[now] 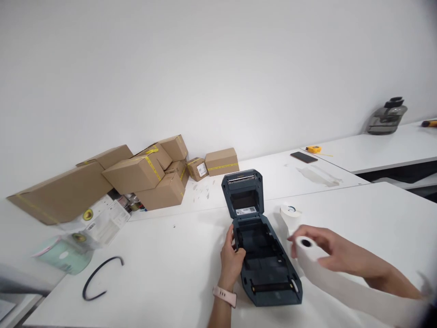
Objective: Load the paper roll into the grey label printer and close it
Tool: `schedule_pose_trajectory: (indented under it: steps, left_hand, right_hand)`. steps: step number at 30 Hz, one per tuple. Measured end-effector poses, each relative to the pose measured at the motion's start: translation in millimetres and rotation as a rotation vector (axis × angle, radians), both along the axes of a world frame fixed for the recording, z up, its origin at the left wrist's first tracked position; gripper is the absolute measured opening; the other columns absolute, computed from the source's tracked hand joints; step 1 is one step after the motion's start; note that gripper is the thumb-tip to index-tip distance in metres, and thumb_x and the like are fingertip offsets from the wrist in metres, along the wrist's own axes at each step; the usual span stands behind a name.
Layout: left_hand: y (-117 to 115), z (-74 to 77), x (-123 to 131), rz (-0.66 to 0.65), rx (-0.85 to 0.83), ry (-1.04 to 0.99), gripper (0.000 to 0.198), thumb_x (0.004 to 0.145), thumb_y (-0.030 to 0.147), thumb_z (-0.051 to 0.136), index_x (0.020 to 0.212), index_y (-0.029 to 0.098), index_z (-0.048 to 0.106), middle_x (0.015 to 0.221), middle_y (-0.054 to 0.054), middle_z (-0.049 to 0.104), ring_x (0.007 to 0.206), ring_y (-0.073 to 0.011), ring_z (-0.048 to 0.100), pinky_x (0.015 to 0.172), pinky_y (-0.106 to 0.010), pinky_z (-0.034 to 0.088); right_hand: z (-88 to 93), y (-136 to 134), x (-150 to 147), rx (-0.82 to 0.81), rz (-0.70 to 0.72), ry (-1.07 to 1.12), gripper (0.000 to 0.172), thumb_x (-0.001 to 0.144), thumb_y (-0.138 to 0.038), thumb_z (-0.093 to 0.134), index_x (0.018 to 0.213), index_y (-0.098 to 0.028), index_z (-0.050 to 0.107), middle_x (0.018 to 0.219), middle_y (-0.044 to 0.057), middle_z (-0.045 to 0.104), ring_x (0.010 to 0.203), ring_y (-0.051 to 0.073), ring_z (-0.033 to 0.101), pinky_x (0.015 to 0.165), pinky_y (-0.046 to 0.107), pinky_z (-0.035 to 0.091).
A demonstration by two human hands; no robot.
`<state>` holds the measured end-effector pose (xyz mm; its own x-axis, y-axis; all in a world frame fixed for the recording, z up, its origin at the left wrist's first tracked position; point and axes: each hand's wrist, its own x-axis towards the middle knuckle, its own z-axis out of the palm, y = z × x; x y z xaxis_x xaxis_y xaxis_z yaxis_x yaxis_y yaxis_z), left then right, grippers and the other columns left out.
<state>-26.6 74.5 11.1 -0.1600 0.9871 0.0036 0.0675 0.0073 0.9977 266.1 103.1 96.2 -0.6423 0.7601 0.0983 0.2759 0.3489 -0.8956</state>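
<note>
A dark grey label printer [262,255] lies on the white table [164,278] with its lid swung open and its inside bay bare. My left hand [231,260], with a pink watch at the wrist, grips the printer's left side. My right hand [327,253] holds a white paper roll [307,250] just right of the printer, and a wide strip of paper trails from it towards the lower right. A second, smaller white roll [291,214] stands on the table behind it.
Several cardboard boxes [136,175] are piled against the wall at the left. A pale green label roll [64,255] and a black curved cable [99,275] lie at the lower left. On the far tables are a phone [303,157], a yellow tape measure [313,149] and a grey appliance [387,117].
</note>
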Motion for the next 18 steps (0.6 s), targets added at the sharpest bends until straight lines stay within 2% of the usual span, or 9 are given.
schedule_pose_trajectory:
  steps: [1,3,5,7,10,14,18]
  left_hand:
    - [-0.1,-0.1,0.6,0.009,0.004,0.007,0.088,0.067,0.01,0.061,0.151,0.025,0.041,0.147,-0.007,0.056,0.129,-0.0261,0.058,0.105,-0.032,0.046]
    - [-0.7,-0.4,1.3,0.025,0.009,0.024,0.088,0.066,0.009,0.059,0.15,0.025,0.042,0.146,-0.007,0.058,0.126,-0.0257,0.06,0.103,-0.031,0.047]
    - [-1.6,-0.9,1.3,0.035,0.003,0.048,0.087,0.066,0.009,0.057,0.15,0.026,0.042,0.143,-0.006,0.06,0.122,-0.025,0.063,0.101,-0.031,0.048]
    - [-2.3,-2.1,0.6,0.042,-0.01,0.079,0.085,0.067,0.009,0.057,0.149,0.025,0.043,0.14,-0.006,0.063,0.119,-0.0246,0.064,0.098,-0.03,0.049]
    - [-2.6,-5.4,-0.8,0.055,-0.027,0.121,0.084,0.067,0.01,0.057,0.149,0.024,0.044,0.139,-0.007,0.063,0.119,-0.0246,0.064,0.095,-0.03,0.05]
    - [-2.9,-9.8,-1.6,0.069,-0.022,0.158,0.082,0.069,0.01,0.057,0.149,0.023,0.045,0.143,-0.006,0.06,0.13,-0.0253,0.056,0.102,-0.03,0.047]
    - [-3.6,-11.0,-0.5,0.021,-0.004,0.095,0.077,0.073,0.013,0.059,0.149,0.023,0.046,0.155,-0.005,0.048,0.143,-0.0245,0.042,0.116,-0.031,0.035]
  right_hand:
    - [15.7,4.6,-15.9,0.056,0.08,-0.072,0.044,0.077,-0.051,0.073,0.11,-0.023,0.069,0.107,0.008,0.072,0.101,0.028,0.064,0.09,0.037,0.048]
    - [35.8,18.3,-52.1,0.159,0.146,-0.237,0.04,0.082,-0.045,0.069,0.116,-0.026,0.067,0.108,0.004,0.071,0.097,0.025,0.065,0.084,0.032,0.048]
    - [39.1,34.7,-86.5,0.291,0.196,-0.479,0.031,0.081,-0.034,0.069,0.11,-0.024,0.069,0.103,0.003,0.072,0.089,0.023,0.066,0.076,0.029,0.046]
    - [29.6,49.8,-112.6,0.379,0.226,-0.662,0.031,0.075,-0.022,0.071,0.106,-0.023,0.071,0.107,0.005,0.073,0.094,0.025,0.067,0.078,0.029,0.044]
    - [6.9,64.7,-133.8,0.402,0.229,-0.793,0.039,0.066,-0.015,0.076,0.105,-0.02,0.074,0.113,0.01,0.073,0.106,0.033,0.066,0.086,0.035,0.043]
    - [-14.9,67.6,-142.7,0.414,0.241,-0.91,0.04,0.06,-0.017,0.081,0.1,-0.018,0.077,0.108,0.013,0.076,0.107,0.037,0.067,0.092,0.04,0.043]
    - [-23.5,63.1,-145.8,0.437,0.265,-0.954,0.041,0.06,-0.018,0.081,0.101,-0.019,0.078,0.107,0.012,0.077,0.109,0.035,0.068,0.097,0.04,0.04]
